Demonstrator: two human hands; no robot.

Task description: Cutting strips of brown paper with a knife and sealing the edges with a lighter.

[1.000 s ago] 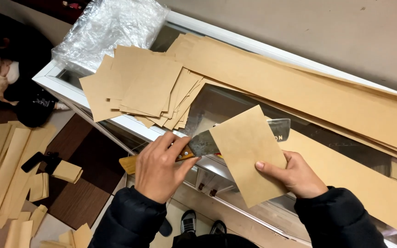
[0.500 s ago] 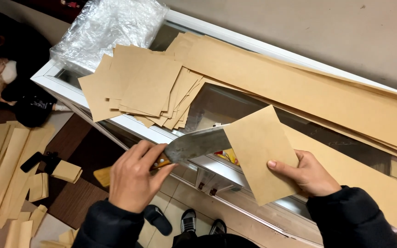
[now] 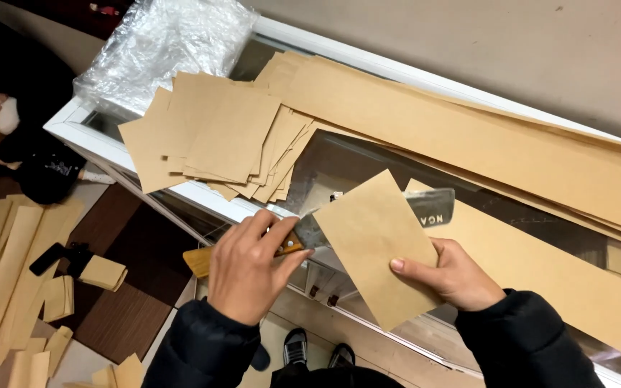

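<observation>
The left hand [image 3: 247, 269] now sits closer to the right hand [image 3: 453, 274] than half a second ago, toward three o'clock, sliding the knife [image 3: 368, 219] back under the brown paper sheet [image 3: 375, 244], whose blade tip pokes out at one o'clock.

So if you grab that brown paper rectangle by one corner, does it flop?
Probably a little. The brown paper rectangle looks thin, so it likely bends, yet it stays fairly flat in the right hand. It seems light, and the knife could tear it.

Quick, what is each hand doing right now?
Left hand: closed on the knife by its wooden handle.
Right hand: holding the brown paper sheet.
</observation>
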